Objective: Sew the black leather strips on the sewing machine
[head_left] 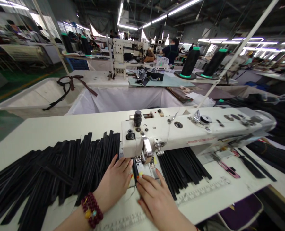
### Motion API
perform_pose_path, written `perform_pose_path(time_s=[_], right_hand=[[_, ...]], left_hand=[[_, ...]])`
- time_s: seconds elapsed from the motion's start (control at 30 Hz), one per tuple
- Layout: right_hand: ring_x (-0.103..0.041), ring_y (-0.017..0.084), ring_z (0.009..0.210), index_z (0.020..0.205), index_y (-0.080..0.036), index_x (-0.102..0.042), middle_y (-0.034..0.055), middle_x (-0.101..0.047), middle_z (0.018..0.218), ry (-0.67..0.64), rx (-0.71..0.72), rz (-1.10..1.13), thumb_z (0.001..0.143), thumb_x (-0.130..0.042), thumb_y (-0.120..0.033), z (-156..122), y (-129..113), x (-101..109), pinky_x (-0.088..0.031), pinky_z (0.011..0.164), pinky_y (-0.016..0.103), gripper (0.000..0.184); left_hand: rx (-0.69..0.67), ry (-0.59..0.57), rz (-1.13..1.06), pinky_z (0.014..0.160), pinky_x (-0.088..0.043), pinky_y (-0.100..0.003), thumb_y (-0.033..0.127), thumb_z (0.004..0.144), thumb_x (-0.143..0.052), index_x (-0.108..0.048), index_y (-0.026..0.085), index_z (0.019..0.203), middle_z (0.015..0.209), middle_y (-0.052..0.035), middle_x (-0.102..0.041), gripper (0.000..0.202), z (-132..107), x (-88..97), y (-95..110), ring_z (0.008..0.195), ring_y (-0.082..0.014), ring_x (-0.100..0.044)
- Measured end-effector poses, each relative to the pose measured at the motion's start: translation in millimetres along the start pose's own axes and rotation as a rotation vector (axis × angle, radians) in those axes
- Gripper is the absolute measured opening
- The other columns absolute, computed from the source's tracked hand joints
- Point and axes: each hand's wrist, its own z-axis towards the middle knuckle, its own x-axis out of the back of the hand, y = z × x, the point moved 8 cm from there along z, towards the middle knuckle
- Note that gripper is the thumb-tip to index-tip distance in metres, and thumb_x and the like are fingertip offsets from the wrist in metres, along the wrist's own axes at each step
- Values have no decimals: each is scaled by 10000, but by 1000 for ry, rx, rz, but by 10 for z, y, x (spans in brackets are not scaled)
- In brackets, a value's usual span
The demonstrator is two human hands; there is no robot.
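Observation:
A white sewing machine [195,128] lies across the table in front of me. Under its needle sits a narrow black strip [134,170]. My left hand [115,184], with a dark red bead bracelet on the wrist, rests flat with fingers stretched out against the strip's left side. My right hand [154,200] lies flat just to the right, fingertips touching the strip's near end. A wide fan of black strips [58,173] covers the table to the left. Another pile of black strips [183,166] lies under the machine arm on the right.
A pink-handled tool [228,169] lies on the table at the right. Behind the table stands a white cloth-lined bin [123,98] and a tray with brown straps [67,85]. Two black thread cones [190,62] and another sewing machine [126,53] stand farther back; people work in the distance.

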Motion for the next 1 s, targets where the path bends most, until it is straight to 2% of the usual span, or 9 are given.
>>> perform_pose_path(time_s=[0.4, 0.53, 0.67, 0.73, 0.83, 1.0], right_hand=[[-600, 229, 1152, 1267, -150, -638, 50, -692, 1257, -37, 7, -43, 988, -640, -276, 272, 142, -95, -191, 1240, 489, 306], [-603, 265, 1128, 1267, -143, -645, 58, -680, 1275, -75, -13, -78, 975, -655, -271, 335, 176, -161, -261, 1209, 522, 320], [-603, 292, 1110, 1259, -133, -655, 75, -694, 1219, -64, -26, -108, 957, -675, -274, 371, 178, -203, -318, 1176, 535, 334], [-601, 289, 1109, 1254, -128, -656, 78, -695, 1209, -44, -34, -117, 956, -673, -270, 367, 177, -198, -296, 1189, 529, 330], [-607, 258, 1107, 1242, -124, -656, 75, -694, 1214, -21, -44, -99, 977, -641, -272, 317, 163, -150, -197, 1234, 495, 304], [-608, 211, 1140, 1203, -153, -665, 41, -718, 1170, 74, -53, -23, 1025, -557, -295, 111, 53, 62, -50, 1264, 430, 252]], left_hand=[[34, -96, -80, 1098, -372, -488, 209, 998, -453, -719, 156, 982, 1084, -116, -718, 272, 25, -31, -28, 1181, -292, -596], [27, -86, -67, 1086, -384, -505, 192, 987, -462, -720, 149, 909, 1044, -125, -718, 273, 34, -41, -29, 1165, -302, -598], [17, -58, -68, 1087, -379, -529, 181, 980, -450, -726, 149, 917, 1043, -130, -720, 284, 46, -35, -40, 1180, -312, -590], [16, -52, -74, 1087, -377, -531, 184, 980, -447, -726, 150, 939, 1049, -130, -721, 285, 54, -32, -41, 1184, -312, -588], [26, -47, -81, 1088, -374, -523, 196, 972, -471, -723, 149, 973, 1068, -131, -720, 257, 67, -23, -42, 1174, -310, -593], [18, -45, -35, 1074, -387, -517, 201, 965, -499, -713, 128, 1049, 1092, -141, -718, 241, 71, -13, -24, 1150, -315, -607]])
